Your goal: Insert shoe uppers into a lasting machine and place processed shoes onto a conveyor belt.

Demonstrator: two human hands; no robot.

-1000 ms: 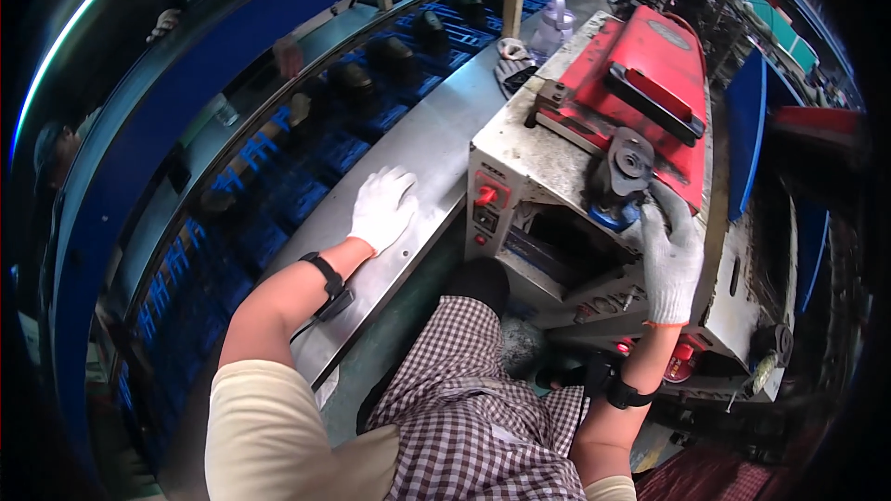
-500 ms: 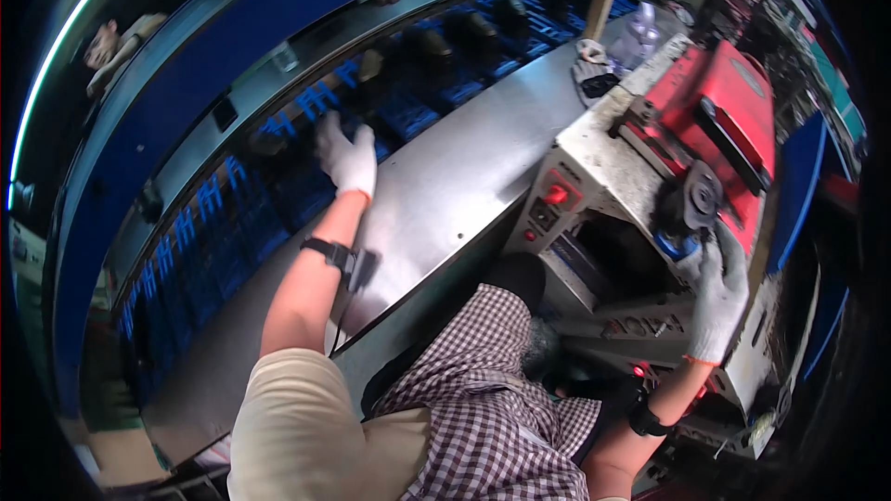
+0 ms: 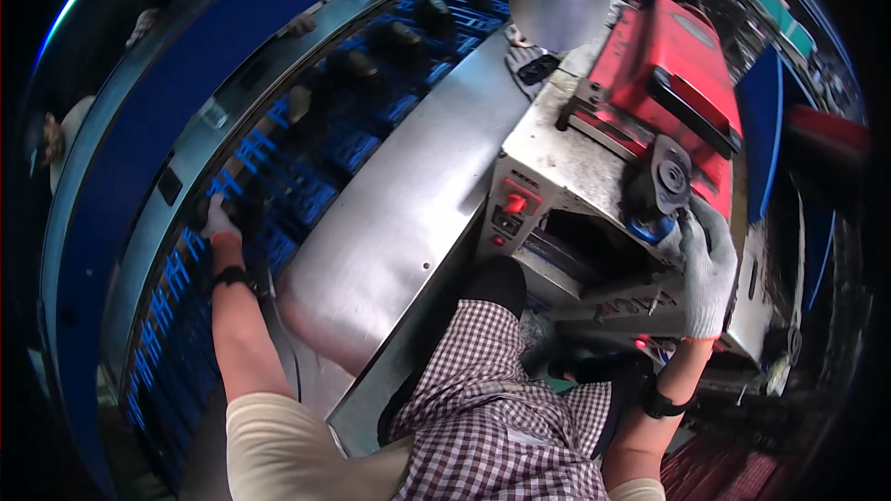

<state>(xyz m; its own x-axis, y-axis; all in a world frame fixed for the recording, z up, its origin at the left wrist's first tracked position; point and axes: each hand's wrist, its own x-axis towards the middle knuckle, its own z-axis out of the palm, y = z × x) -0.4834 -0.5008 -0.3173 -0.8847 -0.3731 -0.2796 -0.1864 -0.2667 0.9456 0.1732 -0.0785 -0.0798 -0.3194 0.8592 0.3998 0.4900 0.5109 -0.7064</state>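
My left hand (image 3: 223, 224), in a white glove with an orange cuff, reaches far over the conveyor (image 3: 269, 167) of blue slats. It is beside a dark object there; its fingers are partly hidden, so I cannot make out a hold. My right hand (image 3: 710, 264), gloved likewise, has its fingers closed at the lower edge of a dark grey piece with a ringed round face (image 3: 672, 174). Blue shows under that piece (image 3: 652, 228). It is against the front of a red-topped machine (image 3: 640, 65), just below the black handle (image 3: 691, 111).
A bare metal ledge (image 3: 399, 186) runs between the conveyor and the machine. Dark rounded items (image 3: 399, 37) ride on the far slats. A red switch (image 3: 513, 203) is on the machine's front panel. A black-and-white cloth item (image 3: 532, 68) lies at the ledge's far end. Another person's hand (image 3: 299, 24) shows across the conveyor.
My left hand has moved left and nearer along the conveyor, from beside the ledge to over the blue slats. My right hand stays at the ringed piece. The whole view has shifted.
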